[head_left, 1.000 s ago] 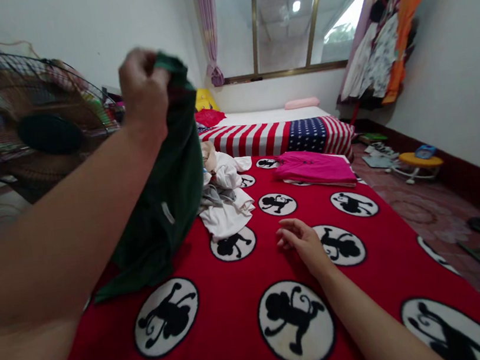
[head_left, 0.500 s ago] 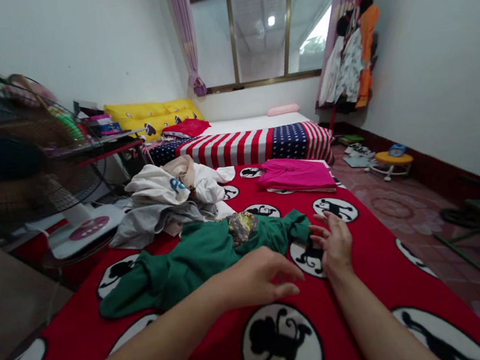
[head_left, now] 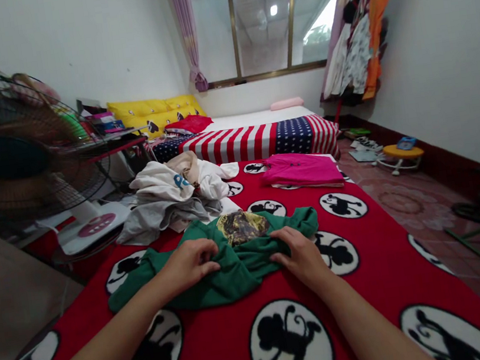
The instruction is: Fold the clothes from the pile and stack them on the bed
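A crumpled green shirt [head_left: 231, 276] with a gold and dark print lies on a red blanket [head_left: 219, 350] patterned with black monkeys in white circles. My left hand [head_left: 193, 262] pinches the shirt's cloth left of the print, thumb and fingers bent together. On the print's right side, my right hand [head_left: 299, 255] grips a fold of the same cloth between thumb and fingers. Part of the shirt's left end is hidden behind my left forearm. Beyond the shirt, a folded magenta shirt [head_left: 303, 170] rests at the blanket's far right.
A heap of white and grey clothes [head_left: 161, 194] lies at the far left of the blanket. Left of it stands a caged fan [head_left: 89, 222]. Behind is a bed with a flag-patterned cover [head_left: 235, 145]. A yellow stool [head_left: 402, 151] stands on the floor at right.
Both hands were above the blanket, off the cloth. My left hand has moved left and my right hand left and nearer, each onto the green shirt, which is now spread wider toward me.
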The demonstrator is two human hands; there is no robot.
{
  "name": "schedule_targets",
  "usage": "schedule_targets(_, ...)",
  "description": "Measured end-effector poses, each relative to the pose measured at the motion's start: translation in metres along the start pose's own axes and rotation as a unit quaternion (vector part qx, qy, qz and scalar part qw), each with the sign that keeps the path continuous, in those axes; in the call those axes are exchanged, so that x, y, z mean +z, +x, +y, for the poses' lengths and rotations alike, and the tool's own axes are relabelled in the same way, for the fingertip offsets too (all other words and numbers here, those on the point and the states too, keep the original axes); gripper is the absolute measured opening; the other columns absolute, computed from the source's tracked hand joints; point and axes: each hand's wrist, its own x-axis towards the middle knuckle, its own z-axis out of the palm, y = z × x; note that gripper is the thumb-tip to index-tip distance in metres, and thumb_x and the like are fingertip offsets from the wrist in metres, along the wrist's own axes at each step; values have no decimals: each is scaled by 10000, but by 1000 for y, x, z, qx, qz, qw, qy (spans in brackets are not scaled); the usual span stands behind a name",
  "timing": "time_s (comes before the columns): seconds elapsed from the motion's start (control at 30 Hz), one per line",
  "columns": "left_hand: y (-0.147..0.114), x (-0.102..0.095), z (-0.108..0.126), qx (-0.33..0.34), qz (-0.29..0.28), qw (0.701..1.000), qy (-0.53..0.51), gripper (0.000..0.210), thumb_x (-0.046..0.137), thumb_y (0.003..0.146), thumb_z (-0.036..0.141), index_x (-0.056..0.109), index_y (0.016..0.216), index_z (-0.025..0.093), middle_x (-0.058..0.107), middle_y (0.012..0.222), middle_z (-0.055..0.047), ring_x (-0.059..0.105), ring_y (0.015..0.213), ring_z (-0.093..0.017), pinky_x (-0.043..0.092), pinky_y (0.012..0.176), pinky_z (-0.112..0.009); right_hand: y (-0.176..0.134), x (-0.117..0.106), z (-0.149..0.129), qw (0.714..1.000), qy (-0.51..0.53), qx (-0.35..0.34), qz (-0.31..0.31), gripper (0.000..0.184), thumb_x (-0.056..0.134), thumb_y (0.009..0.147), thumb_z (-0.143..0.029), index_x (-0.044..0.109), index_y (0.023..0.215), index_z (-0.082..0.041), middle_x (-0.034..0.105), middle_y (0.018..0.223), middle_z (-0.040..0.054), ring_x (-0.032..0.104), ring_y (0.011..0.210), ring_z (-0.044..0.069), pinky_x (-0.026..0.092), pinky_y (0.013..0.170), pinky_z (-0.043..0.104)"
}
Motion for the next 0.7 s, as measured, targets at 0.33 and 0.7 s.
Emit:
schedule_targets(0.33,-9,-107,-5,-104,500,842,-176,327,812,543,375,634,741,185,617,617,44,534,505,-105,407,435,-186,2,-16,5,978,89,-15,190,88,580,867,-240,652,918,-231,623,894,50,607,833,197,481,763,329)
schedule_targets(0.7,20,-111,17,22,596,766,-239,309,817,598,276,578,746,148,567,630,65,526,491,-63,479,450,-182,7,-118,-22,745,377,148,530,208,772,675,-322,669,775,-170,593,658,-36,517,534,90,448,491,223)
